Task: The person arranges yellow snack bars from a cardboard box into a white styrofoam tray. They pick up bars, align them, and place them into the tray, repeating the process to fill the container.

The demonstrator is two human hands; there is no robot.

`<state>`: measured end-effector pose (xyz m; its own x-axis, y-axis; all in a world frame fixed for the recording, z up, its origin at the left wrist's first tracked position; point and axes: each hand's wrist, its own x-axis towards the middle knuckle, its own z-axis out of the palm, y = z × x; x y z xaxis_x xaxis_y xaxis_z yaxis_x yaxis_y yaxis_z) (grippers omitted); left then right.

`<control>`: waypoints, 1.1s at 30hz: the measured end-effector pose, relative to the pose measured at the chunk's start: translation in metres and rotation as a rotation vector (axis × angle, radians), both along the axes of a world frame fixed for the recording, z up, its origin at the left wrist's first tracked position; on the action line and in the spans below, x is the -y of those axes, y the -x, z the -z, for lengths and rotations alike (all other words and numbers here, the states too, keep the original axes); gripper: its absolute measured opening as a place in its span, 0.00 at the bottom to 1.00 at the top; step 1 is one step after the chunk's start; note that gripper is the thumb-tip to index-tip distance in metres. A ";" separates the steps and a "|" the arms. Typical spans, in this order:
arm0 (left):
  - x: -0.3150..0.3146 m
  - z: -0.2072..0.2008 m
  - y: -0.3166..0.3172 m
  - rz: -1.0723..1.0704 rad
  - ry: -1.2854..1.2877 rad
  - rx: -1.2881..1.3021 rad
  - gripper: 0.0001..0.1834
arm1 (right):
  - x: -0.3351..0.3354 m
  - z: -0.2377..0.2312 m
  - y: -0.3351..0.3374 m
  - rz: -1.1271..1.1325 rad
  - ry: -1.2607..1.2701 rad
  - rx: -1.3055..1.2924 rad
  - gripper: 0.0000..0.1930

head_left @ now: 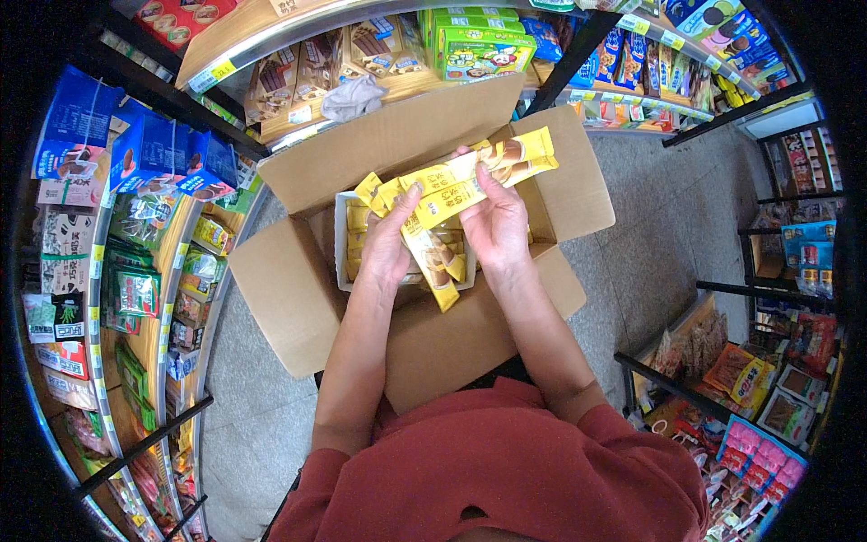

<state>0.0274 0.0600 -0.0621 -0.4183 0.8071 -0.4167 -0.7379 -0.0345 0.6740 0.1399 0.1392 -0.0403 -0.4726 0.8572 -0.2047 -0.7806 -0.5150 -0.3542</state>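
Observation:
Above an open brown cardboard box, both my hands hold a small bunch of slim yellow snack sachets. My left hand is closed round the left end of the bunch, thumb on top. My right hand grips it further right, with its thumb pressed on the upper face. One yellow sachet slants down between my hands. Under them, a white inner carton in the box contains more yellow sachets, partly hidden by my hands and the bunch.
The box's flaps spread outward. A shelf ahead carries green boxes, brown snack packs and a crumpled grey cloth. Shelves with packets and blue boxes curve along the left. Racks with dark bars stand right, beyond grey floor.

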 end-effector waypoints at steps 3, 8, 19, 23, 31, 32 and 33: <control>0.000 0.000 0.000 0.019 0.001 0.004 0.22 | 0.005 -0.001 0.002 0.018 -0.002 0.013 0.18; 0.001 0.002 -0.001 0.024 -0.025 -0.015 0.21 | 0.008 -0.001 0.002 0.029 -0.054 0.044 0.18; 0.000 0.001 0.002 0.035 -0.051 0.131 0.20 | 0.012 0.001 0.004 0.095 -0.251 0.150 0.16; 0.001 -0.004 -0.001 0.057 -0.044 0.018 0.19 | 0.013 -0.003 0.005 0.122 -0.276 0.130 0.16; 0.000 -0.002 -0.002 0.040 -0.043 -0.019 0.20 | 0.011 -0.003 0.010 0.158 -0.239 0.146 0.17; 0.000 -0.001 -0.002 0.041 -0.043 -0.028 0.20 | 0.011 -0.003 0.010 0.170 -0.231 0.154 0.17; 0.000 -0.001 -0.002 0.039 -0.043 -0.038 0.19 | 0.011 -0.003 0.011 0.181 -0.222 0.159 0.16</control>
